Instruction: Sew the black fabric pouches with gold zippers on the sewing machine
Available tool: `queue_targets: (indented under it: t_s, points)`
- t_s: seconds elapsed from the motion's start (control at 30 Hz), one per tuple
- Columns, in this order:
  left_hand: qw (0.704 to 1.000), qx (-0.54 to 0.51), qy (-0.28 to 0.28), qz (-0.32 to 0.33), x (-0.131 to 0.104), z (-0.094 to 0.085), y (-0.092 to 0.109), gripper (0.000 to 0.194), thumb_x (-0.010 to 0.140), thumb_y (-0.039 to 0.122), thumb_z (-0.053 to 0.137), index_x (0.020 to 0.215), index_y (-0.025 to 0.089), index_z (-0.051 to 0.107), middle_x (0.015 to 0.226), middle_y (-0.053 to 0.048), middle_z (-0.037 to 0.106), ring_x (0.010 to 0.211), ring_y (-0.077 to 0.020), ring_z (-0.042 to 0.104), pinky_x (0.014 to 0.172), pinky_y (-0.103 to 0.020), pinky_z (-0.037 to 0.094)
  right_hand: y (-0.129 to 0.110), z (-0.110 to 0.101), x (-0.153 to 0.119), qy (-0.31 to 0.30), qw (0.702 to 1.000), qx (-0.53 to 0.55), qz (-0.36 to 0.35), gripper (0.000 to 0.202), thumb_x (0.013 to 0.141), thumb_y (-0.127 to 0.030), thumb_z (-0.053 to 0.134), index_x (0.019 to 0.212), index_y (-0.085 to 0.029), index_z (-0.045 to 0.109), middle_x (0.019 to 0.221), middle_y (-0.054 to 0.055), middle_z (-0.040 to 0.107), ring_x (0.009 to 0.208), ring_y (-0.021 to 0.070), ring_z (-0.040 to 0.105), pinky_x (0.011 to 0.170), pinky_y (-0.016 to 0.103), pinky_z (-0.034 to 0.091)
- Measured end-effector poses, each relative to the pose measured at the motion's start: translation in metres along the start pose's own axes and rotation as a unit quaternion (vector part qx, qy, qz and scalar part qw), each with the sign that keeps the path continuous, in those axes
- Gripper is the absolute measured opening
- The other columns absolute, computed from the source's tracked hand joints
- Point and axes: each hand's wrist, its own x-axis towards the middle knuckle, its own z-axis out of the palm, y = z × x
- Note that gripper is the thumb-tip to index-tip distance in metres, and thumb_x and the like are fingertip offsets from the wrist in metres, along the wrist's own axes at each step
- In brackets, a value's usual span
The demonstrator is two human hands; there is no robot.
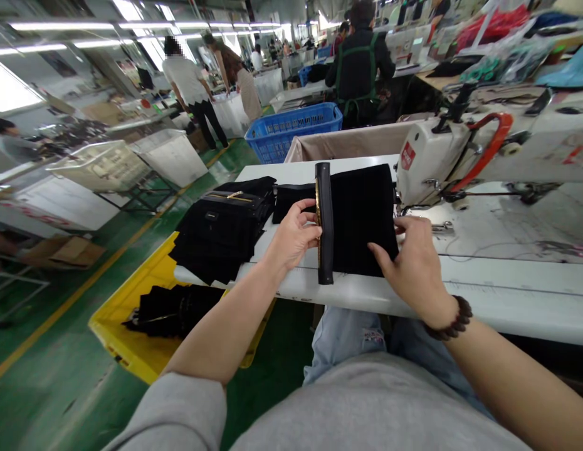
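A black fabric panel (364, 216) lies flat on the white sewing table, left of the sewing machine head (425, 160). Across its left side stands a dark strip with a gold zipper (325, 219) along one edge. My left hand (298, 235) pinches this zipper strip at its middle, thumb and fingers on its left edge. My right hand (411, 260) rests at the panel's right edge, thumb on the fabric and the fingers reaching past the edge, partly hidden. Another black piece (291, 199) extends from behind the strip toward the left.
A stack of black zippered pieces (220, 219) sits at the table's left end. Below it, a yellow crate (126, 313) holds more black pieces. Behind the table are a fabric-lined bin (352, 144) and a blue basket (296, 128). Thread snips (564, 249) lie at right. People work farther back.
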Motion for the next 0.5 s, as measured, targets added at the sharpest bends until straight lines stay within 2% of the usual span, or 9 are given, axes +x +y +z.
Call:
queue_targets:
  t_s: [0.07, 0.13, 0.2, 0.27, 0.3, 0.4, 0.5]
  points:
    - [1.0, 0.011, 0.007, 0.018, -0.001, 0.007, 0.005, 0.058, 0.057, 0.007, 0.057, 0.11, 0.022, 0.04, 0.078, 0.004, 0.049, 0.066, -0.0105, 0.054, 0.054, -0.023, 0.049, -0.009, -0.008, 0.008, 0.025, 0.998, -0.049, -0.025, 0.046, 0.077, -0.029, 0.058, 0.117, -0.011, 0.044, 0.111, 0.019, 0.045, 0.104, 0.0316, 0.045, 0.084, 0.048, 0.043]
    - [0.999, 0.015, 0.003, 0.031, -0.001, 0.013, 0.007, 0.061, 0.057, 0.008, 0.056, 0.113, 0.024, 0.038, 0.077, 0.004, 0.049, 0.064, -0.0105, 0.053, 0.052, -0.021, 0.048, -0.017, -0.013, 0.015, 0.001, 0.999, -0.034, -0.033, 0.047, 0.078, -0.029, 0.057, 0.12, -0.013, 0.044, 0.109, 0.017, 0.048, 0.101, 0.0299, 0.048, 0.084, 0.046, 0.043]
    - [0.999, 0.016, -0.009, 0.033, -0.001, 0.019, 0.007, 0.06, 0.057, 0.01, 0.057, 0.113, 0.022, 0.038, 0.078, 0.003, 0.05, 0.065, -0.0111, 0.053, 0.049, -0.02, 0.047, -0.022, -0.012, 0.019, -0.092, 0.994, 0.053, -0.023, 0.039, 0.079, -0.031, 0.057, 0.114, -0.016, 0.048, 0.097, 0.011, 0.055, 0.088, 0.0245, 0.054, 0.072, 0.039, 0.047]
    - [0.999, 0.015, -0.016, 0.028, 0.0, 0.023, 0.006, 0.057, 0.057, 0.011, 0.058, 0.111, 0.019, 0.041, 0.078, 0.002, 0.05, 0.066, -0.012, 0.053, 0.049, -0.02, 0.046, -0.026, -0.007, 0.019, -0.186, 0.973, 0.139, -0.004, 0.029, 0.079, -0.035, 0.059, 0.101, -0.018, 0.053, 0.087, 0.007, 0.058, 0.077, 0.0206, 0.057, 0.061, 0.033, 0.047]
    - [1.0, 0.014, -0.018, 0.022, 0.0, 0.024, 0.005, 0.055, 0.057, 0.011, 0.058, 0.11, 0.017, 0.042, 0.078, 0.002, 0.051, 0.066, -0.0122, 0.053, 0.049, -0.021, 0.046, -0.027, -0.004, 0.019, -0.214, 0.963, 0.165, 0.009, 0.026, 0.077, -0.036, 0.061, 0.095, -0.018, 0.053, 0.084, 0.006, 0.059, 0.074, 0.0198, 0.057, 0.059, 0.032, 0.047]
    - [1.0, -0.018, -0.017, 0.001, 0.003, 0.024, 0.006, 0.052, 0.057, 0.008, 0.056, 0.107, 0.014, 0.044, 0.078, 0.001, 0.052, 0.066, -0.012, 0.054, 0.051, -0.021, 0.047, -0.028, 0.002, 0.018, -0.224, 0.947, 0.226, 0.042, 0.025, 0.075, -0.037, 0.063, 0.089, -0.019, 0.053, 0.085, 0.005, 0.061, 0.076, 0.0193, 0.058, 0.064, 0.033, 0.048]
    - [0.996, -0.091, -0.005, -0.018, 0.007, 0.016, 0.007, 0.047, 0.058, 0.004, 0.054, 0.104, 0.012, 0.046, 0.075, 0.001, 0.053, 0.062, -0.0096, 0.053, 0.052, -0.02, 0.046, -0.025, 0.001, 0.017, -0.21, 0.935, 0.287, 0.015, 0.033, 0.077, -0.038, 0.062, 0.104, -0.02, 0.052, 0.101, 0.006, 0.06, 0.093, 0.02, 0.057, 0.077, 0.036, 0.049]
